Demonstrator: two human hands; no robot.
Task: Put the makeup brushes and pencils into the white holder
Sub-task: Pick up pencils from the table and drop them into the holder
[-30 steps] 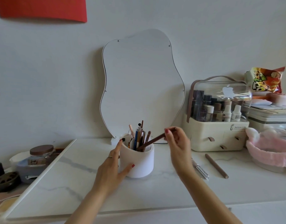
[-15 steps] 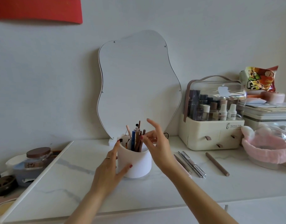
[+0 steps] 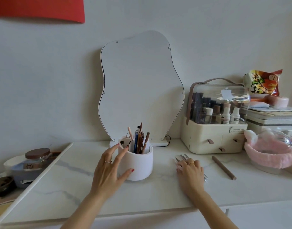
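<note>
Lowered from the holder [image 3: 136, 164], right fingers [image 3: 180, 167] cover silver pens [image 3: 183, 157].

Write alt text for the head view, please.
The left hand steadies a white holder full of pencils on a marble counter, while the right hand rests on silver-tipped tools. One brown pencil lies apart, further right.

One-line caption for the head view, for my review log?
Left hand steadies the white holder of pencils while the right hand covers silver-handled tools on the marble top; a brown pencil lies apart.
</note>
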